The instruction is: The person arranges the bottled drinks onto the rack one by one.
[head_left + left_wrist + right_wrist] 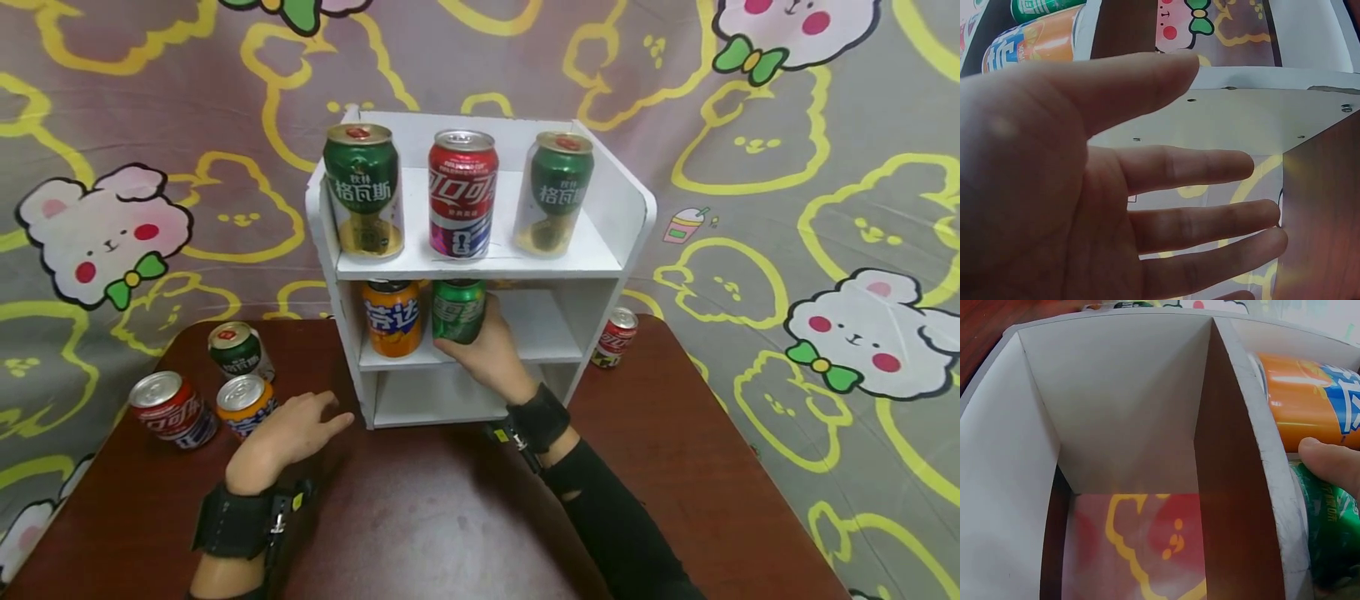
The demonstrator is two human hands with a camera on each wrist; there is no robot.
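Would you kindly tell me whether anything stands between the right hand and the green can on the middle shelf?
Nothing visible does: the right hand grips the green can directly. The orange can stands beside it, left in the head view, not between them.

A green can with pale lettering is held upright in the middle tier of a white rack, gripped by a person's right hand at its five o'clock, an orange can near it at nine.
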